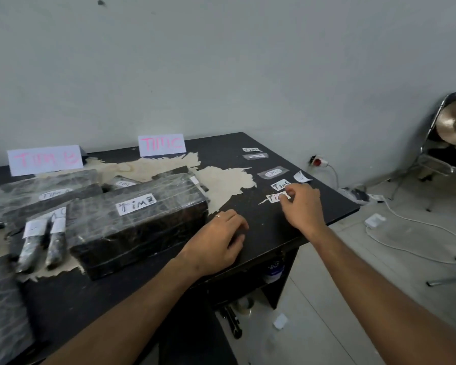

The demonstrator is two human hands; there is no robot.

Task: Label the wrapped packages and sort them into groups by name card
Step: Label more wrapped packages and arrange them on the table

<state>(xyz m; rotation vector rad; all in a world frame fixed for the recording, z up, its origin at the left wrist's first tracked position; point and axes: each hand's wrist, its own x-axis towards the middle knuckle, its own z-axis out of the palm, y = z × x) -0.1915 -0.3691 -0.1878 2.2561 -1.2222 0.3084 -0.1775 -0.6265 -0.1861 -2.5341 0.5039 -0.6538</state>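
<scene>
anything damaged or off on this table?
Yes: the table has its black surface layer peeled away in large ragged pale patches around the wrapped packages. One loose label near the right edge curls up.

- A bare back room or storeroom: plain grey wall [221, 61], tiled floor [353, 272].
- Worn black desk [287, 227], folding chair [437, 154], loose cable [406, 227] on the floor.
</scene>
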